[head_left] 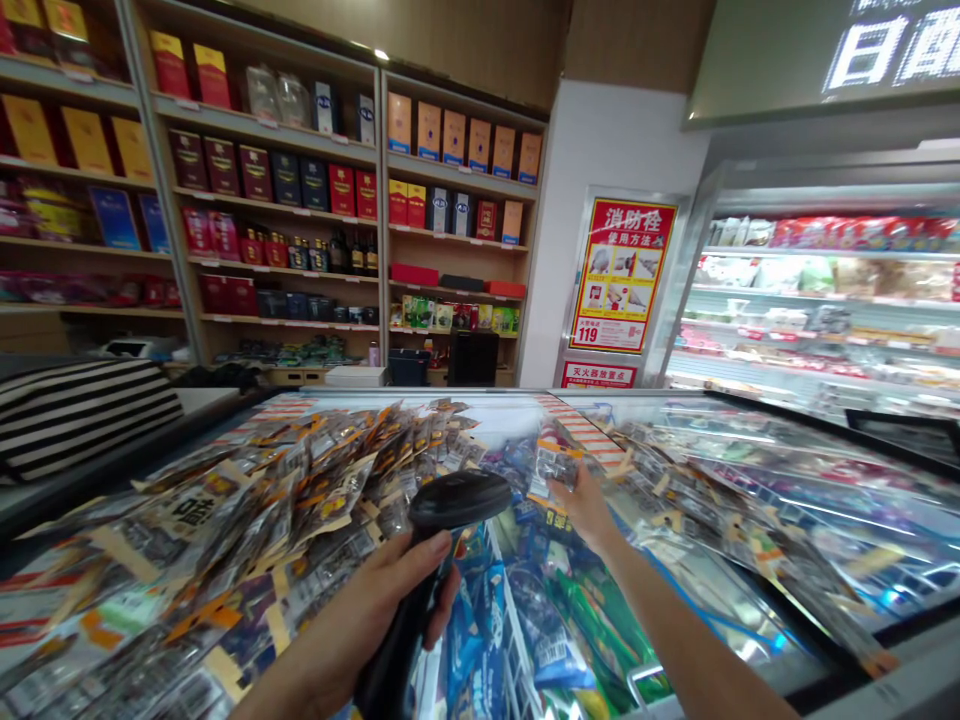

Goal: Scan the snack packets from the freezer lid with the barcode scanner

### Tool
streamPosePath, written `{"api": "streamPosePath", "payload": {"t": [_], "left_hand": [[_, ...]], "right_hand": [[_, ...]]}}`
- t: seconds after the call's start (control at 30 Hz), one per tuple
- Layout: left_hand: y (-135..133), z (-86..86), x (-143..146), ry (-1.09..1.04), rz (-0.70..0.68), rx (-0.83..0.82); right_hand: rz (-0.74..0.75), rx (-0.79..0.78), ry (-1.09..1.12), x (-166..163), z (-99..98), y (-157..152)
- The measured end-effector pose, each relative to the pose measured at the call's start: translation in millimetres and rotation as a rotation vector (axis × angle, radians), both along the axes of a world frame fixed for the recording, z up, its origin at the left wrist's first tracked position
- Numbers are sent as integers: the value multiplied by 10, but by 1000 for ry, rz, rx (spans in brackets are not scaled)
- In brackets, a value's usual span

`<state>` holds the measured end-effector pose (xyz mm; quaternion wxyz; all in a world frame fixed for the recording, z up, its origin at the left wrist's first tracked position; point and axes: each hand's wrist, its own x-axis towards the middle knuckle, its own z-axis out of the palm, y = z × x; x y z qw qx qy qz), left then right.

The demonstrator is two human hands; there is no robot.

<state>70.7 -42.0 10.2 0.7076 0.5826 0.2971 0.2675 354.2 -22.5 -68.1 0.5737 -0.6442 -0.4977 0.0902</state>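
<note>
My left hand [375, 610] is wrapped round the handle of a black handheld barcode scanner [457, 500], its head tilted forward above the freezer. Farther out and to the right, my right hand [581, 500] grips a small snack packet [553, 468] with an orange edge by its lower right side. The packet is held up over the open part of the chest freezer, a short way beyond the scanner head. On the left, a broad heap of similar packets [300, 500] covers the freezer top. More such packets [720, 500] lie in a row on the right glass.
Below my hands, the freezer holds blue and green bags [592, 620] and a white wire divider [510, 630]. A black-and-white striped bag [82, 410] sits at the left. Shelves of boxed goods [277, 180] stand behind, with a refrigerated display [825, 290] at the right.
</note>
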Motion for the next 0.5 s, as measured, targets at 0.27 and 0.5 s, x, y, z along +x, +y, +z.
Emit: {"api": "streamPosePath", "payload": {"t": [0.27, 0.5], "left_hand": [[-25, -5, -21, 3, -40, -22], [-22, -4, -10, -8, -24, -31]], "right_hand": [[14, 20, 59, -81, -20, 30], [72, 77, 88, -71, -123, 136]]}}
